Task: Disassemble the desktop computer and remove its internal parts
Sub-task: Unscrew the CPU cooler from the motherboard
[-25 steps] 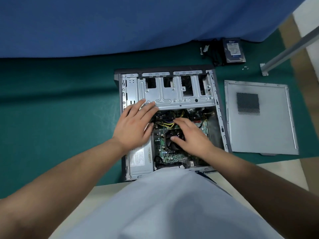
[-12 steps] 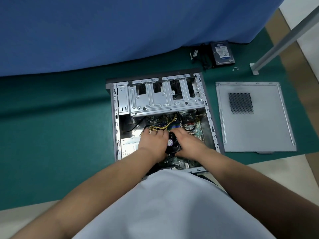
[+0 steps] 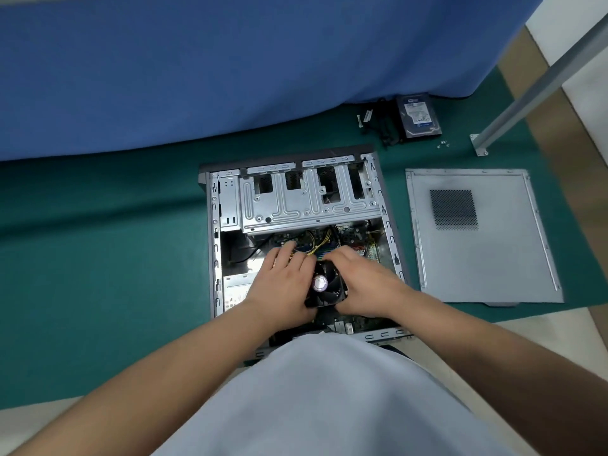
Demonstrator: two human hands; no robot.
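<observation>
Left hand and right hand apparently gripping cooler fan.

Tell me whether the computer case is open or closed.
Open. The computer case lies on its side with the fan and wiring exposed; its side panel lies flat on the green mat beside it.

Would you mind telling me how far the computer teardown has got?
Done: the grey metal side panel lies off beside the open silver case, and a blue-labelled hard drive sits behind it. In hand: the left hand and right hand flank the black cooler fan. Left: fan, green motherboard, yellow cables.
</observation>
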